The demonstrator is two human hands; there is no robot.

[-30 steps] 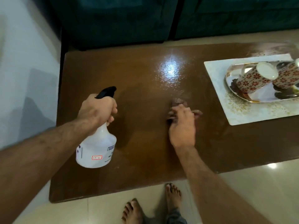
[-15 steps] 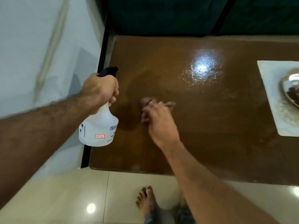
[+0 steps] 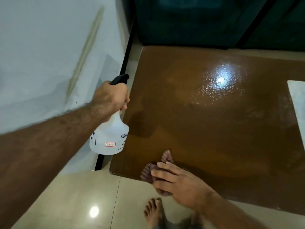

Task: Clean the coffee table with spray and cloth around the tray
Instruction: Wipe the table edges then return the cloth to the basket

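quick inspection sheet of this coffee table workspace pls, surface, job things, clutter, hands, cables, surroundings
surface: brown glossy coffee table, with a bright light glare toward its far side.
job's things: white spray bottle held off the table's left edge; striped cloth on the near left corner; pale tray only partly in view at the right edge.
clutter: nothing seen.
hands: left hand grips the bottle's neck below the black trigger head; right hand presses the cloth with fingers spread flat.
cables: nothing seen.
surroundings: dark teal sofa behind the table, white wall on the left, glossy beige floor tiles, one bare foot below.
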